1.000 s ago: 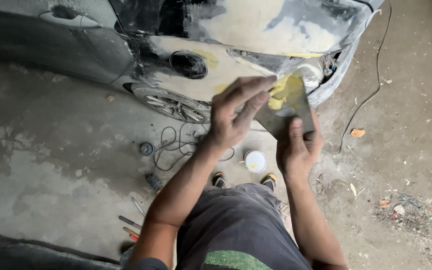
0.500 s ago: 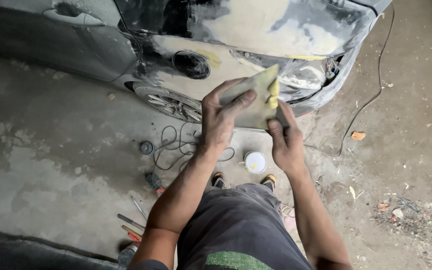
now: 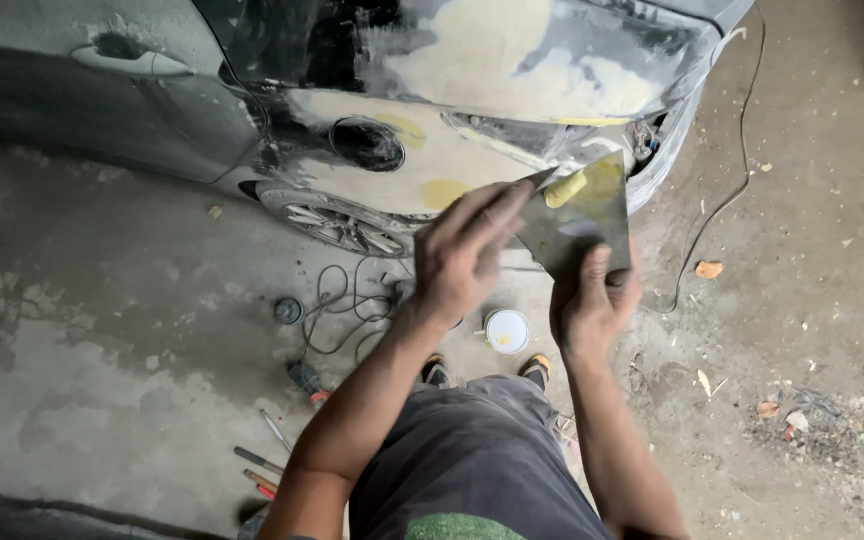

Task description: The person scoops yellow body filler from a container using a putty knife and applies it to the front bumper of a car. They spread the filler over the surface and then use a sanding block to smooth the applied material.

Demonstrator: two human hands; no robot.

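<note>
Right now the right hand (image 3: 592, 305) holds a flat grey mixing board (image 3: 580, 222) up in front of the body, its fingers (image 3: 593, 268) clamped on the board's lower edge, with the thumb pressed on the face. The board stands tilted, its long axis running from the grip up toward one o'clock, and a smear of yellow body filler (image 3: 567, 187) sits near its upper left corner.

The left hand (image 3: 462, 255) is just beside the board, at nine o'clock from it. Its fingers (image 3: 492, 215) lie stretched out and close together, pinching a thin spreader blade (image 3: 542, 179) whose tip touches the filler. So the filler lies at about one o'clock from the left fingertips, and the left hand is the nearer one to it (the right only carries the board).

Beyond the hands, at twelve o'clock, stands a dark car (image 3: 152, 100) with its rear quarter panel (image 3: 492, 60) sanded and patched in pale filler; the round fuel filler recess (image 3: 367, 145) and a rear wheel (image 3: 342, 222) show below. On the concrete floor (image 3: 102, 400) lie a white tub (image 3: 506, 330) between the shoes, a coiled black cable (image 3: 337, 300), a small round tin (image 3: 289, 310), and a few hand tools (image 3: 267, 460) at seven o'clock.
</note>
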